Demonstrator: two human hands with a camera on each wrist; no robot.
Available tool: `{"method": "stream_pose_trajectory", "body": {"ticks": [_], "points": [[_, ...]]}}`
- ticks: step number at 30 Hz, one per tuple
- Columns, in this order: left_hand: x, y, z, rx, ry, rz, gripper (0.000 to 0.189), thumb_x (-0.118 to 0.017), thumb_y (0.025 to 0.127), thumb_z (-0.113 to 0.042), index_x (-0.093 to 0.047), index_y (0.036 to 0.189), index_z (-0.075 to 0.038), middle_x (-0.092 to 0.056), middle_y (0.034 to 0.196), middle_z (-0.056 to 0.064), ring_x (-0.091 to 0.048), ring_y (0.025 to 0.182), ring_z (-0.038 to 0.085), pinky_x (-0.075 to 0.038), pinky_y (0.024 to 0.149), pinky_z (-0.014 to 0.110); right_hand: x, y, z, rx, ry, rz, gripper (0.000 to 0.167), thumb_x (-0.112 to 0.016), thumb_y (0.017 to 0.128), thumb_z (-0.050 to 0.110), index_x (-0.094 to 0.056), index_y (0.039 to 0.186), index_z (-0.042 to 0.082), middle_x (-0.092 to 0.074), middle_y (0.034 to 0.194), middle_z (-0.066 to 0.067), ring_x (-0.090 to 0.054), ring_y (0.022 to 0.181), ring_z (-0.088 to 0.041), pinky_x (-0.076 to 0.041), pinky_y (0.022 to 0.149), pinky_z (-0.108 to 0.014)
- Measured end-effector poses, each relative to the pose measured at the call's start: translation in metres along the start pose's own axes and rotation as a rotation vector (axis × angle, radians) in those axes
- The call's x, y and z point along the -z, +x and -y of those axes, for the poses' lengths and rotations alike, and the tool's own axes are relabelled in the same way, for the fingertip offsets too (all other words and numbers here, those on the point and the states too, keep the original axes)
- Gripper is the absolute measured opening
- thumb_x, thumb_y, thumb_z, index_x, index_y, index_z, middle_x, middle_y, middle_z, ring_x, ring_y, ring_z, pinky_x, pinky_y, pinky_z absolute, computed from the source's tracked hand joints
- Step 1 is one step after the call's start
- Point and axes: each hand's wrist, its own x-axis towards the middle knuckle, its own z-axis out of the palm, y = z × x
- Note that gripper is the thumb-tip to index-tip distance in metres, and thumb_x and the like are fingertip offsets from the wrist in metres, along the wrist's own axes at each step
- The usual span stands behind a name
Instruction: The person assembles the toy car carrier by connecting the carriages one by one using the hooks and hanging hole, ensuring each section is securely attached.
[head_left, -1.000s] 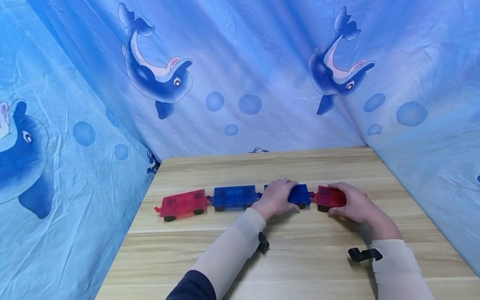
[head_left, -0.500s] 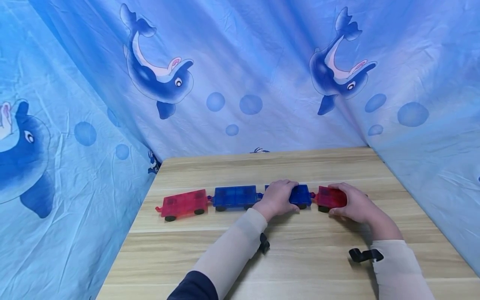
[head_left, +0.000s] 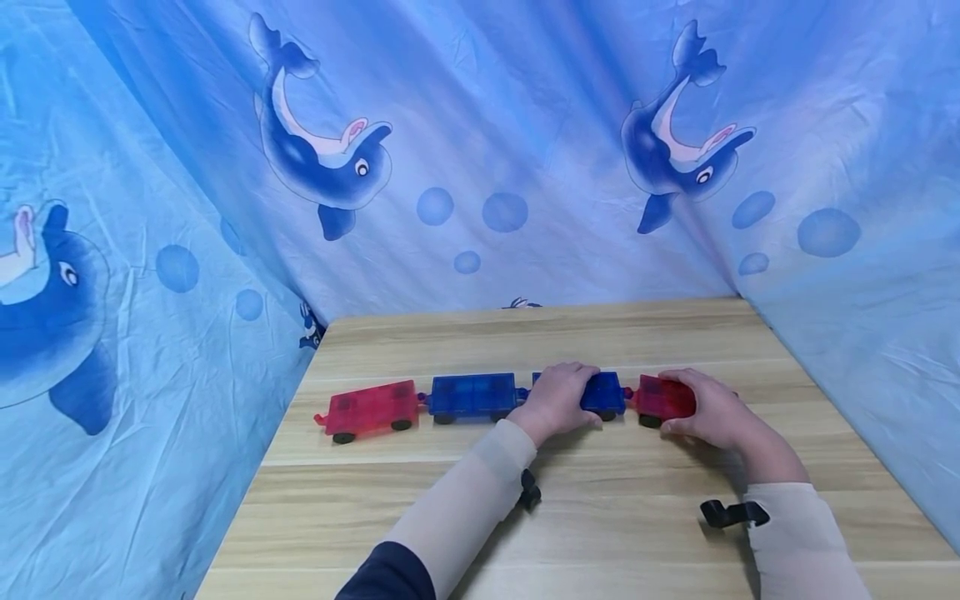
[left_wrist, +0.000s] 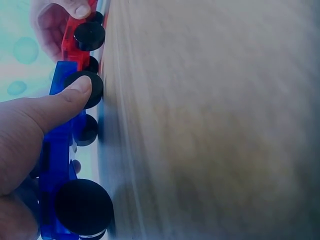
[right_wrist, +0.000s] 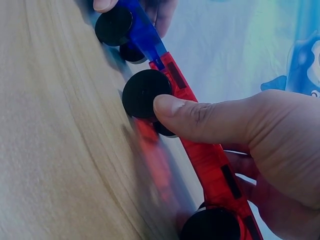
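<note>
Four-wheeled toy train cars stand in a row on the wooden table (head_left: 600,517). Leftmost is a red car (head_left: 372,407), then a blue car (head_left: 474,394), both untouched. My left hand (head_left: 557,402) grips the second blue car (head_left: 603,392) across its sides, its thumb against a black wheel (left_wrist: 92,97) in the left wrist view. At the right end my right hand (head_left: 712,408) holds another red car (head_left: 666,397), with the thumb over a wheel (right_wrist: 145,95) in the right wrist view. Neighbouring cars meet at small hooks. Most of the right red car's far end is hidden by that hand.
Blue dolphin-print fabric (head_left: 465,150) hangs behind the table and along both sides. A black strap mount (head_left: 731,512) sits at the right wrist, and a similar black mount (head_left: 529,490) at the left.
The whole view shifts slightly right and down. Both hands keep their grip, and the row of train cars stays in place on the table.
</note>
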Motion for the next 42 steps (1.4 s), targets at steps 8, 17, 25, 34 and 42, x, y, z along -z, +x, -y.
{"method": "stream_pose_trajectory", "body": {"ticks": [8, 17, 25, 34, 42], "points": [[0.000, 0.001, -0.001, -0.021, 0.005, 0.009, 0.088, -0.079, 0.083, -0.065, -0.051, 0.154, -0.022, -0.060, 0.145, -0.004, -0.055, 0.133, 0.016, -0.041, 0.117, 0.038, 0.001, -0.001, -0.002, -0.002, -0.003, 0.004, 0.092, -0.097, 0.076, 0.027, -0.049, 0.151, 0.004, -0.055, 0.143, -0.026, -0.057, 0.121, -0.047, -0.052, 0.096, -0.066], [0.003, 0.001, -0.001, -0.024, 0.025, 0.013, 0.093, -0.078, 0.083, -0.069, -0.047, 0.157, -0.023, -0.055, 0.150, -0.004, -0.049, 0.141, 0.016, -0.029, 0.124, 0.042, 0.004, -0.002, -0.003, 0.002, 0.013, 0.019, 0.099, -0.097, 0.074, 0.028, -0.045, 0.154, 0.003, -0.051, 0.147, -0.027, -0.055, 0.125, -0.048, -0.050, 0.099, -0.067], [0.009, -0.002, 0.007, -0.046, -0.011, -0.005, 0.093, -0.072, 0.084, -0.073, -0.044, 0.159, -0.025, -0.051, 0.153, -0.005, -0.045, 0.144, 0.015, -0.021, 0.127, 0.042, 0.012, -0.002, -0.002, 0.024, 0.046, 0.017, 0.092, -0.087, 0.086, 0.044, -0.043, 0.157, 0.005, -0.049, 0.149, -0.026, -0.056, 0.125, -0.047, -0.048, 0.100, -0.068], [0.037, -0.017, 0.044, -0.107, -0.091, -0.115, 0.082, -0.051, 0.095, -0.077, -0.046, 0.159, -0.026, -0.048, 0.157, -0.005, -0.042, 0.147, 0.018, -0.013, 0.128, 0.051, 0.022, 0.006, 0.005, 0.071, 0.009, -0.040, 0.089, -0.073, 0.093, 0.061, -0.044, 0.157, 0.008, -0.039, 0.159, -0.028, -0.036, 0.142, -0.056, -0.033, 0.108, -0.077], [0.064, -0.036, 0.093, -0.137, -0.073, -0.205, 0.080, -0.054, 0.098, -0.071, -0.040, 0.162, -0.026, -0.035, 0.167, 0.002, -0.029, 0.155, 0.023, -0.008, 0.127, 0.058, 0.038, 0.018, 0.017, 0.157, -0.046, -0.114, 0.094, -0.075, 0.094, 0.054, -0.033, 0.164, 0.008, -0.027, 0.167, -0.025, -0.023, 0.149, -0.058, -0.018, 0.115, -0.077]]}}
